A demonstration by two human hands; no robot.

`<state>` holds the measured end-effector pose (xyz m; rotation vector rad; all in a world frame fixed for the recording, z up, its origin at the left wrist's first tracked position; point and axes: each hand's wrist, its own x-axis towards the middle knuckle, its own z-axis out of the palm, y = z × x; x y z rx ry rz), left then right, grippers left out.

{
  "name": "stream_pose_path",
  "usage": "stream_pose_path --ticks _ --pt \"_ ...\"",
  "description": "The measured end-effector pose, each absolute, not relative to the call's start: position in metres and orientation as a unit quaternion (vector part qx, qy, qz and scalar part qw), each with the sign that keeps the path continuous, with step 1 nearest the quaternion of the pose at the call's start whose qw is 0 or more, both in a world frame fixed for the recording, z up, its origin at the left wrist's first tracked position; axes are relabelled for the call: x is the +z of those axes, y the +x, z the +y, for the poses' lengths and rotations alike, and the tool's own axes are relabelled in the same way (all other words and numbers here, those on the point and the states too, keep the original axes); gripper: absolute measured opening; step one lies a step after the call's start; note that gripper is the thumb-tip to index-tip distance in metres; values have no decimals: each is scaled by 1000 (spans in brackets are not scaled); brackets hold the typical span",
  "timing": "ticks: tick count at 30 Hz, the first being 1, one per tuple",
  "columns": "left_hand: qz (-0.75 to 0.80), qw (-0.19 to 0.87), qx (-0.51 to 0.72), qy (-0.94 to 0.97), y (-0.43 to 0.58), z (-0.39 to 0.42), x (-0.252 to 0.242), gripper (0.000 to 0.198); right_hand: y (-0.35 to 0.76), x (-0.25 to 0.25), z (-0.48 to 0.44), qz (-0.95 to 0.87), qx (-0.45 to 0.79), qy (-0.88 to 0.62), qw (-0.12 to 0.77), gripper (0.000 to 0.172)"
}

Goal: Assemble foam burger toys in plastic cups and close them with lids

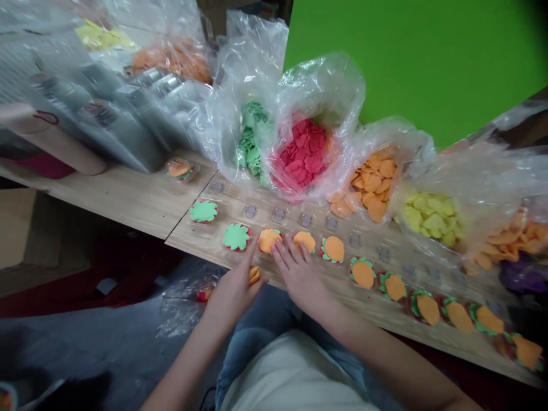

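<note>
A long wooden board (299, 285) carries a row of layered felt flowers with green and red petals under orange discs. My left hand (233, 288) is closed round a small stack of orange felt discs (254, 275), one finger reaching up to the orange disc (269, 240) on a flower. My right hand (299, 274) lies flat with fingers spread, its tips touching that disc and the neighbouring orange-topped flower (305, 241). To the left, two flowers (236, 236) (204, 211) show only green tops.
Open plastic bags behind the board hold felt pieces: green (250, 137), pink-red (303, 151), orange (372, 182), yellow (432, 214), more orange (514, 240). Small metal clips (278, 213) lie in a row. Bagged metal parts (120, 114) fill the left. My knees are below the board.
</note>
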<state>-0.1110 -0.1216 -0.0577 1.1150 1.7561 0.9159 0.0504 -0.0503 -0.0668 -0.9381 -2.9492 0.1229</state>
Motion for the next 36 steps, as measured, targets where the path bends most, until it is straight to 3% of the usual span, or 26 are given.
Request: stream_pose_path --ticks 5,8,11,14,17,19,26,29,32,36 --pt "651 533 460 283 -122 -138 -49 48 46 -66 -49 -951 46 -304 36 52" --pt "529 660 524 94 -127 -145 -44 49 45 -63 -50 -947 62 -310 59 47" --pt "435 694 573 0 -127 -145 -40 51 41 -52 -52 -929 117 -317 153 40" --pt "413 678 608 5 -123 -140 -36 47 27 -43 -54 -868 268 -350 227 33" --pt "415 658 628 18 -120 -137 -34 37 5 -43 -55 -785 442 -380 211 22" --pt "434 631 643 8 -122 -139 -35 33 -6 -45 -57 -746 494 -385 224 14" --pt "456 530 703 -129 -150 -145 -58 21 -11 -31 -79 -816 476 -157 287 7" --pt "506 452 725 -115 -162 -146 -68 19 -25 -31 -61 -734 548 -273 292 12" --pt "604 397 692 -9 -167 -147 -74 27 -46 -45 -28 -693 591 -345 227 24" --pt "721 335 571 203 -163 -150 -77 33 -62 -65 2 -797 464 -351 161 22"
